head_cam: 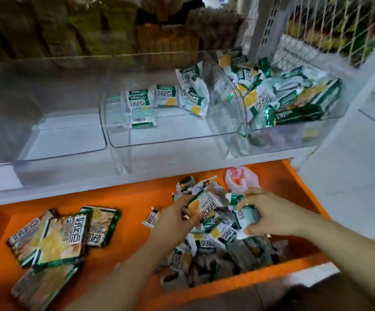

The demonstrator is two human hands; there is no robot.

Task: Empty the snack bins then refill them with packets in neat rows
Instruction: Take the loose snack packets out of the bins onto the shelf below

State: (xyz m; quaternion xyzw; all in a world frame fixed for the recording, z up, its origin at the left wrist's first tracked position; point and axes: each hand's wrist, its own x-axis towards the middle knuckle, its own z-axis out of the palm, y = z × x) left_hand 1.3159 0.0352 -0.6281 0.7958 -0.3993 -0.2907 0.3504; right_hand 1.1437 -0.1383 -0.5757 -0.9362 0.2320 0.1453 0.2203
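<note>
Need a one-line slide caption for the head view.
Left hand and right hand grip packets in the orange tray below the clear bins.

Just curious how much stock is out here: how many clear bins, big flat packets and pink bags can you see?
clear bins: 3
big packets: 4 visible
pink bag: 1
small packets: piled and blurred, cannot count
Total counted: 8
</note>
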